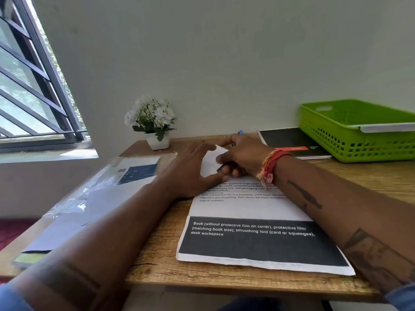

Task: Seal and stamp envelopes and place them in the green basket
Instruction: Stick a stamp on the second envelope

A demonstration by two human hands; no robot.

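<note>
A small white envelope (210, 161) lies on the far part of the desk, on top of a printed sheet. My left hand (193, 171) rests flat with fingers spread over its left side and lower edge. My right hand (242, 157) grips the envelope's right side, thumb on top and fingers curled beneath. A green basket (336, 140) stands at the far right of the desk, with a white envelope (388, 127) lying across its rim. Both hands hide much of the small envelope.
A printed sheet (258, 241) with a black band covers the desk's middle. A pile of plastic-wrapped envelopes and papers (96, 198) lies at the left. A white flower pot (157, 140) stands at the back. A black notebook (292, 142) lies beside the basket.
</note>
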